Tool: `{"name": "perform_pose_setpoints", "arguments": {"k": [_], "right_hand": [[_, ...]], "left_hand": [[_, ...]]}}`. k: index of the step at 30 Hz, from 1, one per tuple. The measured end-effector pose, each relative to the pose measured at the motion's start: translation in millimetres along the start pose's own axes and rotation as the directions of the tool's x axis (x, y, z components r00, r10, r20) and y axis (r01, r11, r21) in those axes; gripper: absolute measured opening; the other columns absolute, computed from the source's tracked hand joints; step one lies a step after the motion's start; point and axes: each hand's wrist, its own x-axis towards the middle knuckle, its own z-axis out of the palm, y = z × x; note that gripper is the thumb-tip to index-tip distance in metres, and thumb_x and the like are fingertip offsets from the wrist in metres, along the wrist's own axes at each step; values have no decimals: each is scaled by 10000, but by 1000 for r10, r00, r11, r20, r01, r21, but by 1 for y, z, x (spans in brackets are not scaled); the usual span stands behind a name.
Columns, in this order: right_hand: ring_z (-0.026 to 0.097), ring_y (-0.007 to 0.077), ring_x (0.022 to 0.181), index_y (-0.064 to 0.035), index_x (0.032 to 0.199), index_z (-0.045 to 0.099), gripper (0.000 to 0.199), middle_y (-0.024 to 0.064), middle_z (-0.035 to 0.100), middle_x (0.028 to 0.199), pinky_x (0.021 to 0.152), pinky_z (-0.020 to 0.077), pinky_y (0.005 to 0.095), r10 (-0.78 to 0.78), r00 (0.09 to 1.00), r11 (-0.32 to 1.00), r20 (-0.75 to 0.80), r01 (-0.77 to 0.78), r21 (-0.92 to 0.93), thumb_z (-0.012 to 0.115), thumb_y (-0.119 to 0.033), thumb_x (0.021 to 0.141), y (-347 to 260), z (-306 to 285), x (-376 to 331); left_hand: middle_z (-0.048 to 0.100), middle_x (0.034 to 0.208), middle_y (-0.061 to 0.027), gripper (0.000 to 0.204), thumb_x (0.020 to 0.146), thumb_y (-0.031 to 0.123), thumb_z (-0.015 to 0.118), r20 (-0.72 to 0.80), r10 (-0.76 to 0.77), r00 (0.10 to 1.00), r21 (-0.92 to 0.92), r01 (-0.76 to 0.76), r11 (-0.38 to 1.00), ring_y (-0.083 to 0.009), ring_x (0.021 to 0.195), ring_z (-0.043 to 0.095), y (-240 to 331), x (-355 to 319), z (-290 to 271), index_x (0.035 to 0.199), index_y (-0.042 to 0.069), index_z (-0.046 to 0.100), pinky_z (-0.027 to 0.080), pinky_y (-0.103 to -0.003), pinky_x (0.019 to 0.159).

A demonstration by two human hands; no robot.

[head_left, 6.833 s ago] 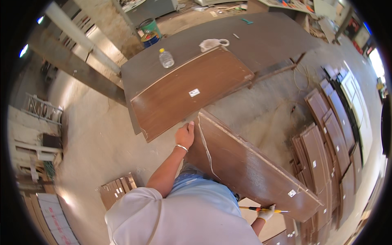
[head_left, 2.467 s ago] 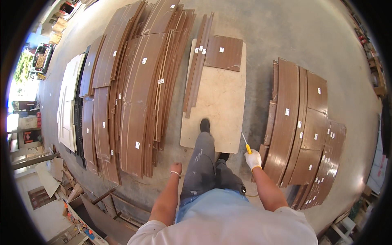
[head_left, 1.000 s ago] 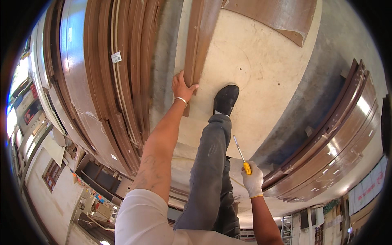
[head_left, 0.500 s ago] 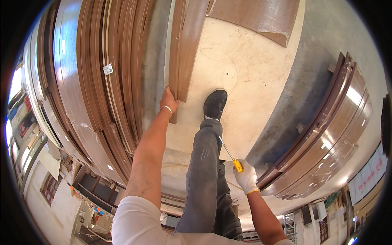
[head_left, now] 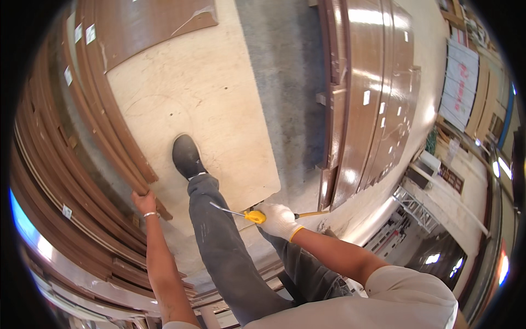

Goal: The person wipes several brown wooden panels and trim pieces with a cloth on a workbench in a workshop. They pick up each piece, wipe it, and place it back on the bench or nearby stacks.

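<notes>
My left hand, bare and with a light bracelet at the wrist, is closed round the end of a long brown board. Another brown strip lies right beside that board, its end just past my fingers. In my white-gloved right hand is a screwdriver with a yellow handle, its metal shaft pointing left across my trouser leg. A thin tan stick-like piece shows on the far side of the glove; whether I hold it too, I cannot tell.
My dark shoe stands on a pale wooden sheet. A wide brown panel lies at its far end. Stacked brown boards line the left, and glossy brown panels are stacked on the right. Grey floor runs between.
The view has swung right, so everything sits further left. My right hand has brought the screwdriver inward over my leg, its shaft now nearly level. My left hand keeps its hold on the board's end.
</notes>
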Motion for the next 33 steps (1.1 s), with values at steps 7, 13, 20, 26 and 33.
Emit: {"name": "perform_pose_setpoints", "arguments": {"k": [7,13,20,26,33], "right_hand": [[715,359,990,-140,1152,705,280,156,750,1030,850,553,474,-9,1000,1000,7,9,-1,668,-264,903,0,9,-1],[709,367,1006,-149,1148,709,280,160,747,1038,864,546,480,-7,1000,1000,-20,7,14,655,-286,911,5,11,-1],[706,356,1044,-184,1153,725,320,137,750,1086,902,546,465,-42,999,999,12,43,-31,741,-315,862,15,10,3],[700,359,1062,-163,1207,696,393,144,745,1107,919,549,459,40,999,995,24,-38,-95,775,-287,842,11,1,12],[706,360,1051,-183,1204,696,377,142,750,1087,913,557,457,84,996,993,41,-80,-84,761,-301,852,-2,-11,22]], "left_hand": [[618,1303,-300,811,787,188,813,-66,1,998,-163,-12,986,-332,1081,651,44,-22,-25,1396,-206,452,530,-401,943],[626,1285,-314,785,804,223,838,-124,-69,990,-149,50,988,-346,1090,648,68,-51,-31,1339,-233,487,525,-417,951],[728,997,-200,438,771,177,864,-314,91,945,-99,-128,987,-313,895,701,78,-73,-5,1097,-6,635,552,-431,832],[702,1026,-168,451,743,238,872,-444,219,869,47,-222,974,-407,1008,649,106,-15,25,1054,19,631,531,-492,875],[617,1193,-121,596,746,290,854,-349,270,897,386,-125,914,-377,1140,593,117,9,49,1216,94,545,511,-538,921]]}}
